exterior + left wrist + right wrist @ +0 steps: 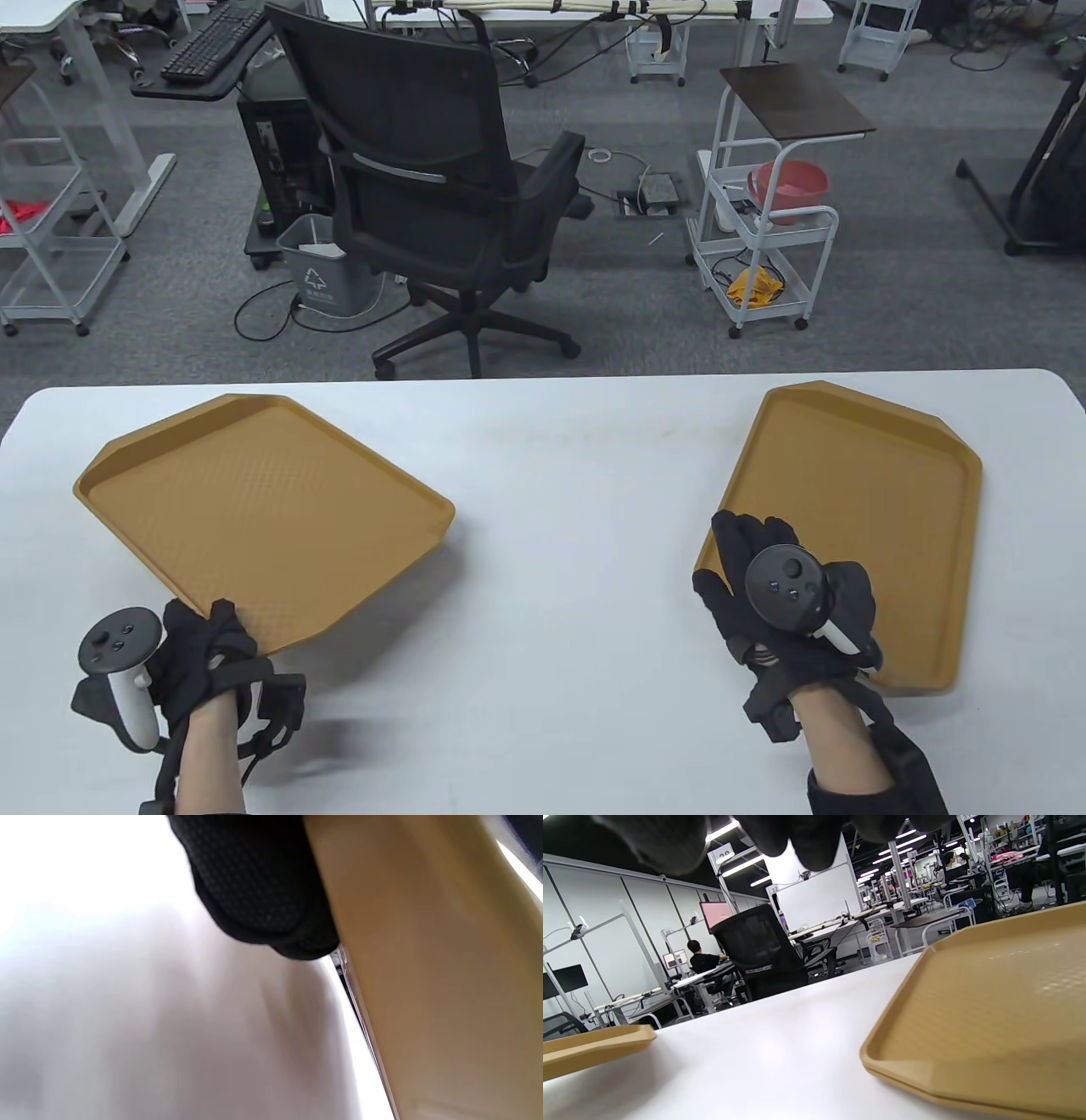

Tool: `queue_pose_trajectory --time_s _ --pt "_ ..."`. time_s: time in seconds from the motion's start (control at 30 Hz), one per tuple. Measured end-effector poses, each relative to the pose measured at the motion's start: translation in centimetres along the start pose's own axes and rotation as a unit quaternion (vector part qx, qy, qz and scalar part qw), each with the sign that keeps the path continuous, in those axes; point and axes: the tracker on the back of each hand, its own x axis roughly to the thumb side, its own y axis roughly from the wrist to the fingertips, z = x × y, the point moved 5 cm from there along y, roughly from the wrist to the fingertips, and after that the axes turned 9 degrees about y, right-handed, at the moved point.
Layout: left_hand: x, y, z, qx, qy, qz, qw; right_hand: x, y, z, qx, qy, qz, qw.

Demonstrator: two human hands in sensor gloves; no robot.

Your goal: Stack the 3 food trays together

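A tan food tray [263,509] is at the table's left, its near corner gripped by my left hand [216,632]; it is raised off the table and casts a shadow to its right. The left wrist view shows a gloved finger [263,899] against that tray's edge [424,984]. A second tan tray [865,526] lies flat at the right; in the right wrist view [988,1005] its rim shows a double edge, like two trays nested. My right hand [747,552] is over its near left corner with fingers [801,840] spread, holding nothing. The raised tray also shows in the right wrist view [594,1046].
The white table [577,475] has a bare stretch between the two trays. Beyond its far edge stand a black office chair [441,187] and a white cart [764,238].
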Motion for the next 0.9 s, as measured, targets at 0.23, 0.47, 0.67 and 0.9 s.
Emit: queue_pose_trajectory --time_s 0.23,0.47,0.67,0.9 --pt "7.1 -3.8 -1.9 -0.057 0.013 -0.124 0.991 0.7 -0.2 -0.5 -0.008 0.027 -0.007 1.000" --pt "12.5 -7.7 -6.1 -0.136 0.022 -0.213 0.967 0.6 -0.6 -0.3 0.008 0.110 0.002 0.994" --pt "13.8 -9.9 -9.6 -0.221 0.009 -0.250 0.943 -1.6 -0.4 0.4 0.018 0.275 0.052 0.960" --pt "14.2 -11.4 -11.4 -0.241 0.039 -0.263 0.933 -3.6 0.2 4.2 0.077 0.374 0.126 0.916"
